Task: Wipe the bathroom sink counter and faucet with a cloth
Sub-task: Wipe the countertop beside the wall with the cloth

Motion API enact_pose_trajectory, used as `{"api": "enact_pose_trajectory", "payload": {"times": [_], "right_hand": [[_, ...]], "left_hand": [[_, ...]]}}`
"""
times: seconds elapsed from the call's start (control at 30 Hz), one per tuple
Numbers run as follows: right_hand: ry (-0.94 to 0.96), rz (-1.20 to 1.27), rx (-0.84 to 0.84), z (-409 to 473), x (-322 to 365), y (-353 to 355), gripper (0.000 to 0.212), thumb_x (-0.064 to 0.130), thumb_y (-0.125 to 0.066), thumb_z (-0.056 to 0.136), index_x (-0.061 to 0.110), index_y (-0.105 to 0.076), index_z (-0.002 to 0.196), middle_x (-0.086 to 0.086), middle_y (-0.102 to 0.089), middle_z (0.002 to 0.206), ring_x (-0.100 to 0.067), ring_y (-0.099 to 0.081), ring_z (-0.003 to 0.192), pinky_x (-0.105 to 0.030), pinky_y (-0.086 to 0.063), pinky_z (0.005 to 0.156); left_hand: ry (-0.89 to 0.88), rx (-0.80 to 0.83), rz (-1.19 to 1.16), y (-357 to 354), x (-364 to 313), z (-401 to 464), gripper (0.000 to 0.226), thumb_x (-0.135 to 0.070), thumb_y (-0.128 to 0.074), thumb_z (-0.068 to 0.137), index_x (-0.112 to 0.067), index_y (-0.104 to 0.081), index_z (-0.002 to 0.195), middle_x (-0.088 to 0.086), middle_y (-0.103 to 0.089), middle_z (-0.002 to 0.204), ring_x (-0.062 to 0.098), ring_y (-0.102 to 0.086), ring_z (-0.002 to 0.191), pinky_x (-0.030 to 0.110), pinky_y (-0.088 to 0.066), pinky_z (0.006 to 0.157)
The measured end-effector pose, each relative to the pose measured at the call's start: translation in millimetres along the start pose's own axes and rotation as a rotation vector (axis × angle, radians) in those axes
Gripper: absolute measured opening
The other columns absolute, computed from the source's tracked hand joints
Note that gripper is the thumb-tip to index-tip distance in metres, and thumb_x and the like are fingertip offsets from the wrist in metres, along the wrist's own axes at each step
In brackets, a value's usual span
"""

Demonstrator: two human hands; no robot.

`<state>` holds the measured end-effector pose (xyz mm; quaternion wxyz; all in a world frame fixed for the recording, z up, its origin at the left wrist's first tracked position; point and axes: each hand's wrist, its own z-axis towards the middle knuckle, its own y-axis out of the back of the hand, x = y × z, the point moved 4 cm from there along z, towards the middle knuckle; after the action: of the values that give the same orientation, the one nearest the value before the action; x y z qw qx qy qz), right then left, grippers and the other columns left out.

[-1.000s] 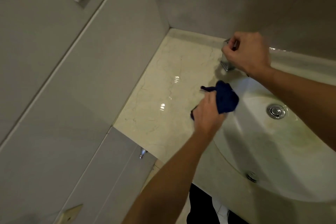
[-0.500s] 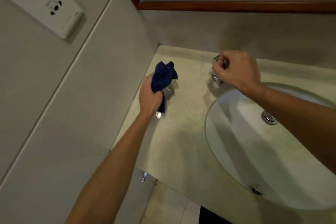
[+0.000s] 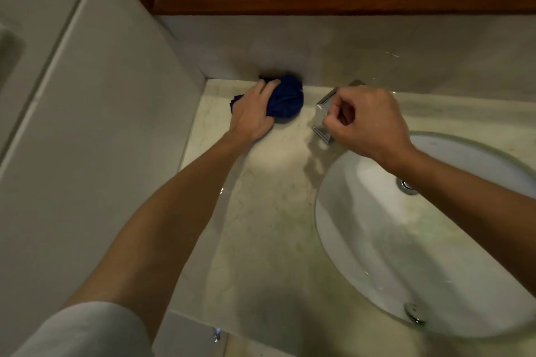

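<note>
One dark blue cloth (image 3: 285,101) sits bunched at the back of the marble table (image 3: 269,211), against the rear wall and near the left corner. The left hand (image 3: 252,116) grips it, fingers curled over the bundle and pressing it onto the table. Just to the right stands one chrome faucet (image 3: 323,116); the right hand (image 3: 368,124) is curled around its top, covering most of it. One white oval sink (image 3: 377,255) lies to the right, with one drain (image 3: 407,185) and one overflow fitting (image 3: 414,313) at its near rim. One wood-framed mirror (image 3: 319,1) hangs above.
</note>
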<state>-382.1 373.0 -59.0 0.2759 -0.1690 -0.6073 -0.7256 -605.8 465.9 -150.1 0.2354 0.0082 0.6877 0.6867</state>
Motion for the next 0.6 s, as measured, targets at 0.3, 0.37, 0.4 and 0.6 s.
{"api": "enact_pose_trajectory", "payload": {"times": [0.3, 0.37, 0.4, 0.6], "right_hand": [[-0.011, -0.022, -0.005, -0.3, 6.1, 4.8, 0.015, 0.031, -0.056, 0.086, 0.020, -0.062, 0.078, 0.006, -0.059, 0.068, -0.016, -0.054, 0.065, -0.035, -0.051, 0.062], [-0.015, -0.010, -0.004, -0.8, 7.2, 6.0, 0.015, 0.032, -0.056, 0.084, 0.020, -0.062, 0.077, 0.008, -0.056, 0.067, -0.015, -0.052, 0.064, -0.033, -0.049, 0.061], [-0.017, -0.002, -0.005, -1.1, 7.3, 6.5, 0.015, 0.033, -0.057, 0.083, 0.021, -0.062, 0.076, 0.009, -0.056, 0.066, -0.015, -0.052, 0.064, -0.032, -0.048, 0.061], [-0.002, 0.033, 0.008, -3.2, 13.1, 11.6, 0.011, 0.031, -0.058, 0.084, 0.029, -0.057, 0.073, 0.009, -0.057, 0.065, -0.012, -0.053, 0.061, -0.029, -0.047, 0.061]], "left_hand": [[0.189, -0.037, -0.037, -25.7, -64.4, -110.2, 0.063, -0.024, -0.067, 0.078, -0.020, -0.052, 0.139, 0.001, -0.061, 0.124, 0.025, -0.067, 0.095, 0.037, -0.056, 0.071], [0.171, 0.012, -0.079, -36.5, -103.3, -137.3, 0.066, -0.025, -0.068, 0.074, -0.020, -0.053, 0.138, 0.002, -0.062, 0.121, 0.026, -0.068, 0.093, 0.039, -0.057, 0.066], [0.153, 0.034, -0.073, -41.9, -123.8, -146.2, 0.068, -0.025, -0.070, 0.072, -0.019, -0.053, 0.137, 0.004, -0.063, 0.119, 0.027, -0.068, 0.090, 0.038, -0.056, 0.062], [0.186, 0.091, -0.462, -41.1, -189.9, -154.9, 0.051, -0.012, -0.062, 0.083, -0.013, -0.055, 0.133, 0.007, -0.063, 0.114, 0.025, -0.065, 0.087, 0.040, -0.057, 0.066]]}}
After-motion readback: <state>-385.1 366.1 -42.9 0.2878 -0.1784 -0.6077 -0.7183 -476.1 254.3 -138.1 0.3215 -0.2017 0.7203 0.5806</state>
